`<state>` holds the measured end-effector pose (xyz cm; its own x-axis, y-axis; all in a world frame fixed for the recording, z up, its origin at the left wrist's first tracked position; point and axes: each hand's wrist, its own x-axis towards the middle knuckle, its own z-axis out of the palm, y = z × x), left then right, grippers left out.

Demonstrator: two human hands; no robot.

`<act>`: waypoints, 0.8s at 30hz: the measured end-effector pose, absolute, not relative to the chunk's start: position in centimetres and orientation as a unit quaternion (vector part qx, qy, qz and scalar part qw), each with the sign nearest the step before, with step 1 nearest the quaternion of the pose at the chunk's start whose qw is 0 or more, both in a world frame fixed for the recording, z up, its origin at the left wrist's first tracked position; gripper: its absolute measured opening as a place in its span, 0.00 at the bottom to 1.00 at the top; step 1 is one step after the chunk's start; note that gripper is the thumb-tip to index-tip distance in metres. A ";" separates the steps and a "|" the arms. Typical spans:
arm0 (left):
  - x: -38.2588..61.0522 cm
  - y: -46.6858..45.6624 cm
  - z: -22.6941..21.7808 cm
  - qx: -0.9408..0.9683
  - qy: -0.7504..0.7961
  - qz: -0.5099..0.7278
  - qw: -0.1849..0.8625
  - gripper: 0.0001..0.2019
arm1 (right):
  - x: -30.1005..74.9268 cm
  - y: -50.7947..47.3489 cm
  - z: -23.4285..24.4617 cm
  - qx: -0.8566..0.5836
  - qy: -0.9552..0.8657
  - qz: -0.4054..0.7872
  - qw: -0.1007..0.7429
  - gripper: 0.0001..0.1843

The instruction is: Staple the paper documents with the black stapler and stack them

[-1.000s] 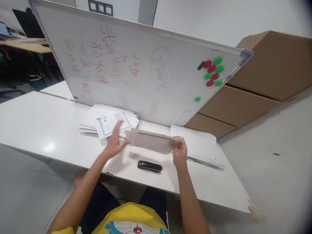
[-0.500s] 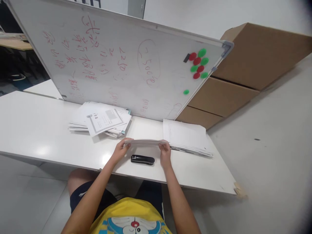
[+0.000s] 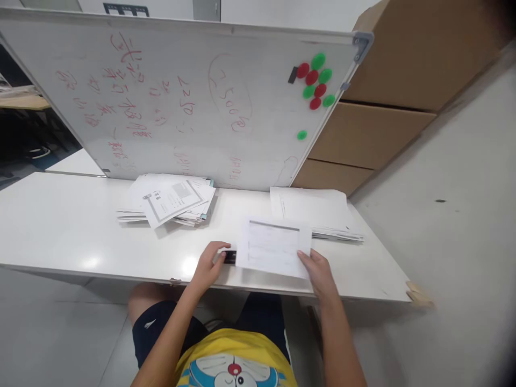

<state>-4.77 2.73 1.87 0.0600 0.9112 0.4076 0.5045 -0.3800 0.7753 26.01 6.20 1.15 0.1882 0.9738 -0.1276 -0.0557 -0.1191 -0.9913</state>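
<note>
Altogether 2 hands [image 3: 210, 264] [image 3: 321, 270]: left at 1 stapler [image 3: 230, 257], right gripping paper [image 3: 272, 247].

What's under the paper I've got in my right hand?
One end of a black stapler shows past the left edge of the paper, by your left hand. The paper hides the rest of the stapler and anything else beneath.

Printed paper [image 3: 274, 248] is held in the right hand [image 3: 322, 273]; at the paper's nine o'clock, a black stapler [image 3: 230, 257] is touched by the left hand [image 3: 209, 263].
</note>
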 end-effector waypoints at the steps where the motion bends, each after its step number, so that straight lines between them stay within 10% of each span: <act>1: -4.0 2.4 1.9 0.735 0.497 0.415 0.200 0.15 | 27.6 5.4 0.8 -0.582 -0.395 0.496 0.509 0.20; 24: -1.0 3.9 0.1 0.821 0.496 0.278 0.049 0.16 | 33.4 1.8 -0.4 -0.648 -0.317 0.522 0.455 0.21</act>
<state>-1.04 3.94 0.08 0.3539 0.8415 0.4083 0.7871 -0.5037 0.3559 33.36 1.83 -0.44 0.2538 0.8861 -0.3878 -0.0653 -0.3844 -0.9209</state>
